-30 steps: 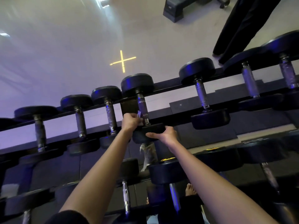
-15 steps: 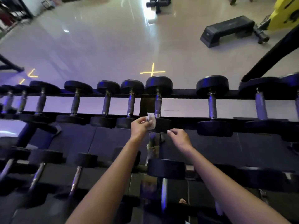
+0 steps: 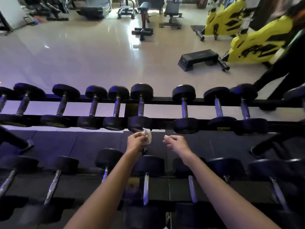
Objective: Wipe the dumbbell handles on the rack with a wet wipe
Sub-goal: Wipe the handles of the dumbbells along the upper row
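Note:
A black rack [image 3: 161, 100] carries a top row of black dumbbells with metal handles, and a lower row lies nearer to me. My left hand [image 3: 136, 142] pinches a small white wet wipe [image 3: 147, 137] just below the near head of the middle top-row dumbbell [image 3: 140, 107], not touching its handle. My right hand [image 3: 176, 143] hovers beside it to the right, fingers loosely curled, holding nothing. Both hands are over the dark gap between the two rows.
A lower-row dumbbell [image 3: 146, 179] lies right under my forearms. Beyond the rack are shiny floor, a black step platform [image 3: 197, 59], yellow exercise bikes [image 3: 257, 45] and benches. A person's dark-clothed legs [image 3: 277, 75] stand at the right end of the rack.
Both hands have pulled back from the middle dumbbell toward me. My left hand left the handle with the wipe; my right hand let go of the dumbbell's near head. The view tilted up.

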